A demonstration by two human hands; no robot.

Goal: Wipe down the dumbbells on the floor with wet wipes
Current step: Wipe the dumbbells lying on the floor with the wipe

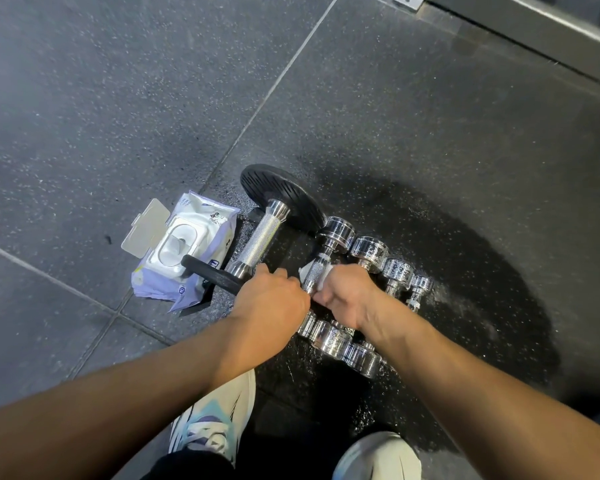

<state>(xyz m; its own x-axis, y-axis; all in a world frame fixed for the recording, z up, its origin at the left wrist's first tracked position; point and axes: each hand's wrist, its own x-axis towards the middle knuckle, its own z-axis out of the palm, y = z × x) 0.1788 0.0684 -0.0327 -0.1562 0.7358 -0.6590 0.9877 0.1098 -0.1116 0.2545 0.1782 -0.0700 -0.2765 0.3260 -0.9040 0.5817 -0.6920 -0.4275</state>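
Several chrome dumbbells lie side by side on the dark rubber floor (430,140). My left hand (272,299) grips the near end of one chrome dumbbell (329,249), hiding that end. My right hand (349,294) holds a white wet wipe (321,277) wrapped around the knurled handle of the same dumbbell. To the left lies a larger dumbbell (262,237) with black plates and a chrome handle. Smaller chrome dumbbells (397,271) lie to the right, their near heads partly under my right wrist.
An opened pack of wet wipes (184,252), lid flipped up, lies left of the black-plate dumbbell and touches its near plate. My two white shoes (212,427) stand at the bottom. A metal frame base (534,32) runs along the top right.
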